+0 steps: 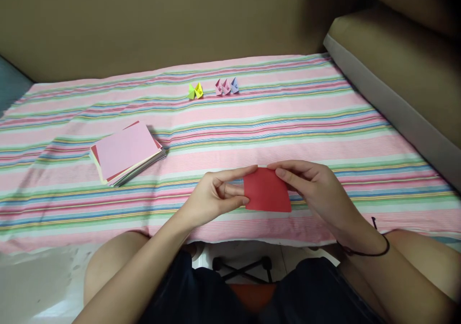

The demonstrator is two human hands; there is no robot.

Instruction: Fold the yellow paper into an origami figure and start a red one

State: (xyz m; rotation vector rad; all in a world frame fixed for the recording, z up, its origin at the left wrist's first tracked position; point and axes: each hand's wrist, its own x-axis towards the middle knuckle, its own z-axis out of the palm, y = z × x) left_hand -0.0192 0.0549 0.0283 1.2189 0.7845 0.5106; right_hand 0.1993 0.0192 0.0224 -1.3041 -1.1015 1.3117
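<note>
A red sheet of paper (267, 190) is held between both hands just above the near edge of the striped cloth. My left hand (216, 194) pinches its left side with thumb and fingers closed. My right hand (317, 189) grips the top right corner, fingers pressed together on it. The sheet looks slightly curved. To the left lies a stack of coloured paper (124, 152) with a pink sheet on top.
A pink striped cloth (324, 122) covers the table. Near its far edge stand small folded paper figures: green and yellow (195, 91), pink and lilac (226, 87). A cushioned seat (396, 74) lies at the right. My knees and a stool show below.
</note>
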